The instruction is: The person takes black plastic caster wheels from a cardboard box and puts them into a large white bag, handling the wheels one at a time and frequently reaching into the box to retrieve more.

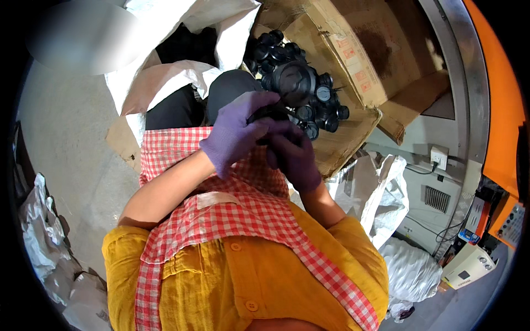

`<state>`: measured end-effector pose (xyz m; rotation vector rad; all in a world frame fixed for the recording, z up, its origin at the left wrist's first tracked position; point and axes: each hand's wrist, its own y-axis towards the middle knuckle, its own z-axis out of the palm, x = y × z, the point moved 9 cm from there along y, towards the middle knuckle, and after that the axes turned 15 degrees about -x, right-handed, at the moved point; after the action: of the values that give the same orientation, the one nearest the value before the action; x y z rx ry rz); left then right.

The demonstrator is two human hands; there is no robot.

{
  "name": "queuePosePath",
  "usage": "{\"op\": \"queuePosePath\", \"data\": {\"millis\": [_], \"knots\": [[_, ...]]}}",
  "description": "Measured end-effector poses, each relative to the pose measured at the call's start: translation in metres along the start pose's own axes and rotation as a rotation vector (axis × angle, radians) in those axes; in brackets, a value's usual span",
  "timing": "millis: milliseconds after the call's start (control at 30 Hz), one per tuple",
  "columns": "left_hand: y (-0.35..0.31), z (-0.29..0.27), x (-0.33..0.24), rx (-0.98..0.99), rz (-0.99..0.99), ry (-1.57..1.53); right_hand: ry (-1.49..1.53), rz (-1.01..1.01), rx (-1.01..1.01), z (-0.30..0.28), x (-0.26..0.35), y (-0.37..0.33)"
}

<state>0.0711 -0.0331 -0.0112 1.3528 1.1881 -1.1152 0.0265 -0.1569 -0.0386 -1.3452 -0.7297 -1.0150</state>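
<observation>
In purple gloves, my left hand and my right hand meet above my lap. Both close around a dark black plastic part, mostly hidden by the fingers, so its exact kind cannot be made out. Just beyond them a larger round black piece shows; whether it joins the held part I cannot tell. Several black, round, cap-like plastic parts lie heaped around it in an opened cardboard box.
A white sack with dark contents stands at the far left, against my knees. White sacks lie to the right, beside a grey machine panel with a socket. Crumpled white bags sit on the floor at the left.
</observation>
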Motion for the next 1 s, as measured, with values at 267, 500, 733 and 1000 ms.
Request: {"op": "queuePosePath", "data": {"millis": [267,500,733,1000], "knots": [[-0.026,-0.009,-0.006,0.301,0.281,0.127,-0.712,-0.842,0.141,0.01,0.049,-0.036],[-0.036,-0.015,0.021,0.35,-0.239,-0.112,-0.72,-0.952,0.232,0.007,0.055,-0.041],[-0.049,-0.01,0.027,0.414,-0.334,-0.056,-0.755,-0.722,0.41,0.041,0.039,-0.04],[-0.076,0.002,0.027,0.683,-0.33,-0.029,-0.944,-0.836,0.446,0.047,0.04,-0.045]]}}
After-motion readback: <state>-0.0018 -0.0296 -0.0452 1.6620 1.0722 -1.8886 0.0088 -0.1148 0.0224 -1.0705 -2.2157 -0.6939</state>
